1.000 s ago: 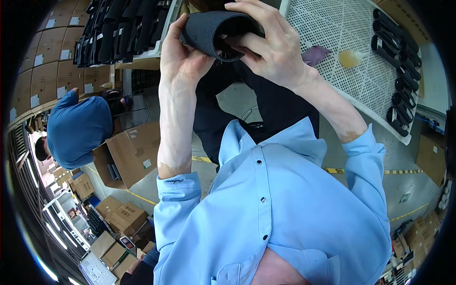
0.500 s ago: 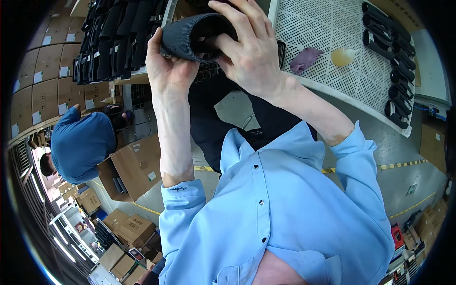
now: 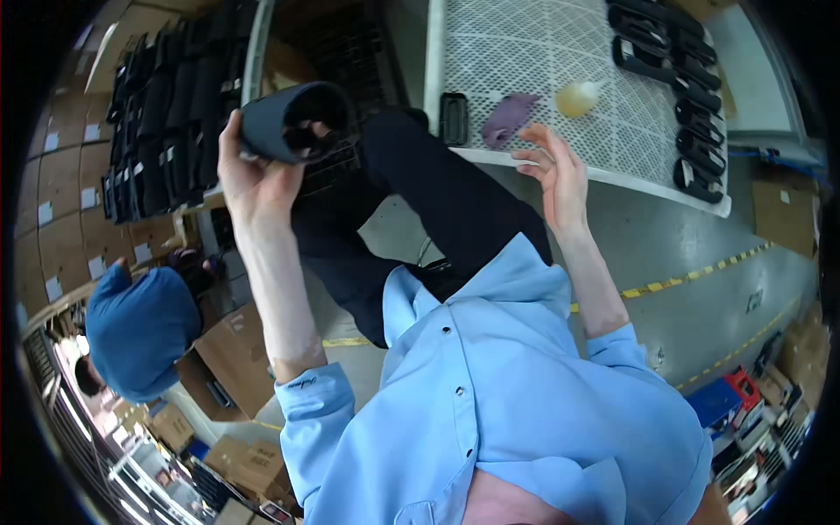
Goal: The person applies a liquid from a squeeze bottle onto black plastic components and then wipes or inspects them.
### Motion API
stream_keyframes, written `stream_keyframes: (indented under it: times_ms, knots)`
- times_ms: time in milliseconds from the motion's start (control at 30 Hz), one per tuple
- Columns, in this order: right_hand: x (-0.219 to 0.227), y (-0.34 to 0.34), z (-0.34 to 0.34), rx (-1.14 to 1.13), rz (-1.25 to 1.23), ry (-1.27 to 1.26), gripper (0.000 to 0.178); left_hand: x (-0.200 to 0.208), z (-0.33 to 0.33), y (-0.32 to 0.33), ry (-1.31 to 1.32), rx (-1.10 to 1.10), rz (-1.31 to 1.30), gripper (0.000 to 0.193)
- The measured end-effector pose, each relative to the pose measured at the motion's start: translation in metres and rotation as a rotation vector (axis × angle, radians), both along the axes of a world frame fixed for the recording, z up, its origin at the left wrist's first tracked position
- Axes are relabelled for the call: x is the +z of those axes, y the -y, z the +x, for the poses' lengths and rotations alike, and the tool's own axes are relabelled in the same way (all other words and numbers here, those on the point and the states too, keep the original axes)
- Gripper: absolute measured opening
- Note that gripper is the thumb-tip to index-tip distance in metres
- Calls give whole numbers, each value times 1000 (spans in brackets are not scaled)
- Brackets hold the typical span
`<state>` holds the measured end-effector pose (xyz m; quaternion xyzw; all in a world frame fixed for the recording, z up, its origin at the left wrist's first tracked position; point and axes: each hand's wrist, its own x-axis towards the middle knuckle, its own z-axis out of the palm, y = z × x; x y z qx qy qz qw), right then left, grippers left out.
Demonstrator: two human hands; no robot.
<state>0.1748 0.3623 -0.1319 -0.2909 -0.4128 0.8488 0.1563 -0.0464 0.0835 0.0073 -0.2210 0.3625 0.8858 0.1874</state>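
My left hand (image 3: pixel 258 184) is wrapped round a dark grey hollow cylinder (image 3: pixel 267 122), which looks like a speaker shell, its open end facing right. Fingertips show through that opening. Over the front edge of a white perforated tabletop (image 3: pixel 516 44), my right hand (image 3: pixel 563 179) is empty, its fingers apart and a little curled. Just beyond it lies a crumpled purple cloth (image 3: pixel 507 121). Next to the cloth is a clear squeeze bottle (image 3: pixel 577 99) of yellowish liquid, lying on its side. A small black rectangular tray-like part (image 3: pixel 454 119) rests at the tabletop's left corner.
Several black shells (image 3: pixel 643 57) line the tabletop's right side. More dark shells (image 3: pixel 179 114) stand in rows at the far left. A person in blue (image 3: pixel 144 332) bends beside an open carton (image 3: pixel 227 359). Stacked cartons (image 3: pixel 70 219) fill the left side.
My right hand has come out of the cylinder and moved right and down toward the purple cloth. The left hand, still holding the cylinder, has shifted left and lower. The whole view has turned slightly.
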Motion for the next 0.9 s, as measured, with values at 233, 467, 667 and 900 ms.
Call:
stream_keyframes:
  times_ms: [233, 467, 667, 900]
  knots:
    - [-74, -100, -3, -115, -902, -310, 82, -10, -13, 16, -60, -77, 24, 64]
    - [-107, -142, -41, -101, -1291, -352, 76, 5, -7, 28, 0, 43, 85, 58]
    - [-70, -128, -46, -71, -775, -198, 60, 12, 4, 23, -9, 126, 162, 66]
    - [98, -24, -36, -84, -46, -429, 60, 18, 2, 18, -52, 117, 112, 61]
